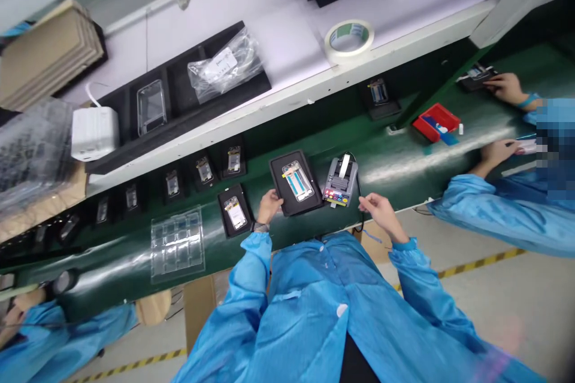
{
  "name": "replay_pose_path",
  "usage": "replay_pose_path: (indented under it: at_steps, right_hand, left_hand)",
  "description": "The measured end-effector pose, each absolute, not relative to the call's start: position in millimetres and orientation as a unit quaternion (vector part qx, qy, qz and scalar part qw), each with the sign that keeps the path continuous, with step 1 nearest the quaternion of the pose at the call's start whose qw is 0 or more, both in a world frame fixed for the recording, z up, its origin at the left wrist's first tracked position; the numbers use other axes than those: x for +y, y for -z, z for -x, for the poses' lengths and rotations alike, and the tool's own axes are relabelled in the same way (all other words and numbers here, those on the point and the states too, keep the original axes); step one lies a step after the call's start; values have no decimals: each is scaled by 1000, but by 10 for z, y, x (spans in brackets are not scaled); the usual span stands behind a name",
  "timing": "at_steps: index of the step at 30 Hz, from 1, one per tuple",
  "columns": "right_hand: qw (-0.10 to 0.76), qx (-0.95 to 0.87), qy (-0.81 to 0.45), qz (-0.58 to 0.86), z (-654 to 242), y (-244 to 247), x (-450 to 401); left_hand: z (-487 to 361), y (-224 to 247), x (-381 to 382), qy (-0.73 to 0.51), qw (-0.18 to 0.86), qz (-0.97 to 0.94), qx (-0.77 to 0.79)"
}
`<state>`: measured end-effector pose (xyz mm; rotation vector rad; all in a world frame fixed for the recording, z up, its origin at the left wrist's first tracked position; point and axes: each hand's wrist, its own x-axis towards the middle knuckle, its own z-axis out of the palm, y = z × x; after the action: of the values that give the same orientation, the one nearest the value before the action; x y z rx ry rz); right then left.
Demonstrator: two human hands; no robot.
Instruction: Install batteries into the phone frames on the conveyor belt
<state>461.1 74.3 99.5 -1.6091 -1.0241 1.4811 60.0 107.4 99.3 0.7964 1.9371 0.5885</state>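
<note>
My left hand [268, 208] grips the lower left edge of a black tray [278, 170], with its fingers closed on the rim. In this tray lies an open phone frame [297, 181] with blue strips and a white part at its lower end. Just right of the tray stands a grey tape dispenser [340, 182] with coloured buttons and a white strip on top. Beside the dispenser's black cable is my right hand [380, 210], its fingertips pinched together; anything between them is too small to make out.
Left of me sit another phone tray [236, 215] and a clear plastic blister tray [177, 245]. Several phone trays line the back of the green bench [386, 161]. A red bin [438, 122] stands near a co-worker's hands [507, 90]. Above runs a shelf with a tape roll [349, 39].
</note>
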Motion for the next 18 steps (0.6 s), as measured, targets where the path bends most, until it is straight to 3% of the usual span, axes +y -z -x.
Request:
replay_pose_path:
  at_steps: [5, 11, 18]
  right_hand:
    - [441, -194, -548, 684, -4876, -974, 1943]
    - [398, -82, -518, 752, -5074, -602, 3546]
    - [376, -69, -437, 814, -5091, -175, 4649]
  left_hand:
    - [-653, -881, 989, -243, 417, -383, 788]
    - [-729, -678, 763, -296, 456, -385, 746]
    - [-598, -550, 598, -315, 448, -375, 748]
